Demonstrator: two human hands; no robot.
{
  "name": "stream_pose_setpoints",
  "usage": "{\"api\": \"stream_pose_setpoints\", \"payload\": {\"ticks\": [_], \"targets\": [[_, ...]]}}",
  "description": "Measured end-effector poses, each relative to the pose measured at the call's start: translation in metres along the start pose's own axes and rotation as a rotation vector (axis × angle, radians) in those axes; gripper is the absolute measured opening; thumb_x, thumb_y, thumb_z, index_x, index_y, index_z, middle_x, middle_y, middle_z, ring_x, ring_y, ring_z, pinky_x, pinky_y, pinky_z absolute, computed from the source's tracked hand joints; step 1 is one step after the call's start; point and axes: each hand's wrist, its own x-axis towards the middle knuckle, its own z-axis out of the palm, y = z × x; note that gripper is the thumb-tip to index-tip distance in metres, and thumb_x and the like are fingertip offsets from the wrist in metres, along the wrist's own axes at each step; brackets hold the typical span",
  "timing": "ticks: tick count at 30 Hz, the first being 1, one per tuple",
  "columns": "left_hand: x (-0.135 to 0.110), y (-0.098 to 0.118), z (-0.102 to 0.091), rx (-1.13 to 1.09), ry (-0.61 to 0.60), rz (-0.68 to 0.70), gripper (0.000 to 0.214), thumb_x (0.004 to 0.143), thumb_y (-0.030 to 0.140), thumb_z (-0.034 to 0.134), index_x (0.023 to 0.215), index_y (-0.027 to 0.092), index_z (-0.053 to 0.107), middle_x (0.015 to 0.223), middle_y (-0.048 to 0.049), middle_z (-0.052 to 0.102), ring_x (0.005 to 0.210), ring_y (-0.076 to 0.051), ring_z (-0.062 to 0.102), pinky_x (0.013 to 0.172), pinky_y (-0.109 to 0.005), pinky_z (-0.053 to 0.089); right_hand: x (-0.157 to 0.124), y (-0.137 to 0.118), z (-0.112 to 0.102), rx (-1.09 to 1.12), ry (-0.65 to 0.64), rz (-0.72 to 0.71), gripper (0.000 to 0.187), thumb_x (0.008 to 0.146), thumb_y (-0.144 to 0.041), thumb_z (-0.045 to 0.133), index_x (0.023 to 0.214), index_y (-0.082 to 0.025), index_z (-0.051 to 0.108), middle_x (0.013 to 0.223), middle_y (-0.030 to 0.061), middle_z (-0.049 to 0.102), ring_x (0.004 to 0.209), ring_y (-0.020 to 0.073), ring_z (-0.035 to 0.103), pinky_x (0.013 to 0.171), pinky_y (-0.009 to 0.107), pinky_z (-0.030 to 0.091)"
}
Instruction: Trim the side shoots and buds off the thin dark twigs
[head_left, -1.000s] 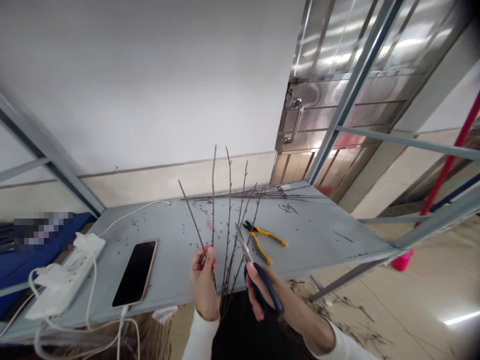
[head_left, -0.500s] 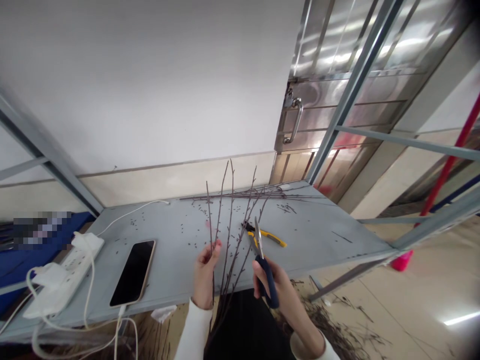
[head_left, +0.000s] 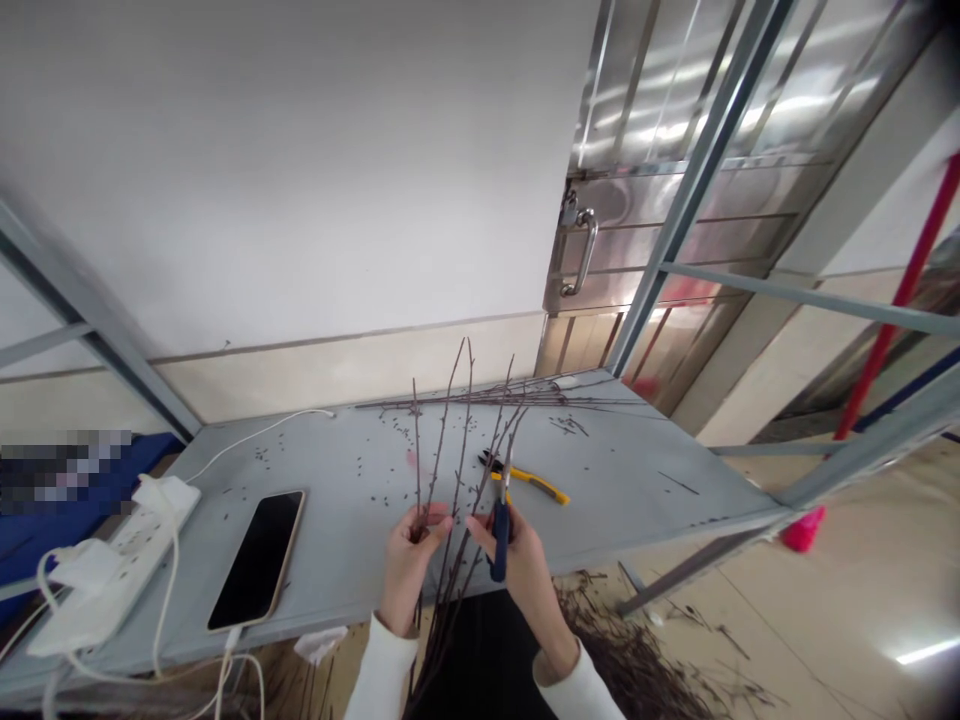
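Thin, dark, knobbly twigs (head_left: 459,450) rise in front of me, their lower ends leaning over my dark lap. My left hand (head_left: 409,565) is closed around at least one of these stems. In my right hand (head_left: 529,570) are pruning shears (head_left: 500,530) with dark blue handles, the metal blades pointing up beside the stems. The thumb and fingertips of that hand are close to the twigs; whether they touch cannot be told. Just behind the shears, yellow-handled pliers (head_left: 541,486) lie on the grey table (head_left: 622,510).
More twigs (head_left: 480,398) lie along the table's back edge, with small dark clippings scattered nearby. On the left are a phone (head_left: 259,560), a white power strip (head_left: 120,570) and cables. Metal uprights (head_left: 694,200) frame the table. Cut branches (head_left: 637,650) are heaped on the floor.
My right hand has moved left with the shears, bringing them up to the twigs and near my left hand. My left fingers now reach further right. The view has shifted slightly.
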Motion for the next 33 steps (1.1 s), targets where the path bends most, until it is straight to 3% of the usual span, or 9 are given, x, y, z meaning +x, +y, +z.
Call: {"api": "stream_pose_setpoints", "payload": {"ticks": [9, 14, 18, 23, 29, 33], "targets": [[0.002, -0.006, -0.003, 0.022, -0.04, 0.035, 0.029, 0.057, 0.032, 0.078, 0.077, 0.013, 0.069, 0.067, -0.0035, 0.069, 0.048, -0.011, 0.052, 0.049, -0.024, 0.04, 0.008, 0.002, 0.017, 0.382, -0.006, 0.039, 0.041, 0.054, -0.043, 0.08, 0.067, -0.02, 0.048, 0.059, -0.0029, 0.058, 0.057, 0.0169, 0.061, 0.058, 0.028, 0.049], [0.0, 0.005, -0.004, -0.075, -0.004, 0.026, 0.029, 0.054, 0.031, 0.08, 0.075, 0.015, 0.071, 0.07, -0.0038, 0.071, 0.064, -0.017, 0.062, 0.062, -0.026, 0.048, 0.009, -0.008, 0.017, 0.535, -0.029, 0.049, 0.04, 0.057, -0.041, 0.079, 0.069, -0.02, 0.047, 0.062, -0.0014, 0.061, 0.057, 0.0166, 0.062, 0.058, 0.03, 0.051], [0.004, 0.027, -0.002, -0.18, 0.021, 0.005, 0.03, 0.049, 0.029, 0.083, 0.072, 0.015, 0.07, 0.064, -0.0009, 0.068, 0.065, -0.017, 0.063, 0.067, -0.027, 0.049, 0.017, -0.031, 0.017, 0.591, -0.038, 0.027, 0.039, 0.058, -0.037, 0.08, 0.069, -0.02, 0.047, 0.061, -0.0016, 0.062, 0.058, 0.0162, 0.063, 0.058, 0.029, 0.051], [0.012, 0.048, 0.001, -0.275, 0.009, 0.04, 0.026, 0.053, 0.025, 0.081, 0.073, 0.016, 0.066, 0.074, -0.0015, 0.071, 0.075, -0.017, 0.065, 0.074, -0.026, 0.048, 0.03, -0.049, 0.025, 0.592, -0.086, -0.029, 0.036, 0.06, -0.034, 0.078, 0.069, -0.02, 0.047, 0.063, -0.0014, 0.064, 0.056, 0.0151, 0.062, 0.058, 0.028, 0.051], [0.011, 0.043, 0.003, -0.3, -0.012, 0.024, 0.031, 0.056, 0.028, 0.081, 0.081, 0.017, 0.069, 0.082, -0.0051, 0.074, 0.078, -0.019, 0.067, 0.07, -0.026, 0.049, 0.036, -0.049, 0.036, 0.607, -0.086, -0.012, 0.035, 0.06, -0.034, 0.078, 0.068, -0.02, 0.047, 0.061, -0.0013, 0.062, 0.059, 0.0164, 0.062, 0.059, 0.029, 0.051], [0.007, 0.034, 0.001, -0.339, -0.006, -0.002, 0.028, 0.058, 0.033, 0.08, 0.075, 0.014, 0.069, 0.073, -0.0043, 0.073, 0.064, -0.016, 0.064, 0.063, -0.024, 0.048, 0.035, -0.048, 0.036, 0.63, -0.089, 0.0, 0.037, 0.061, -0.034, 0.078, 0.07, -0.02, 0.045, 0.061, -0.002, 0.061, 0.059, 0.0169, 0.063, 0.059, 0.029, 0.051]]}}
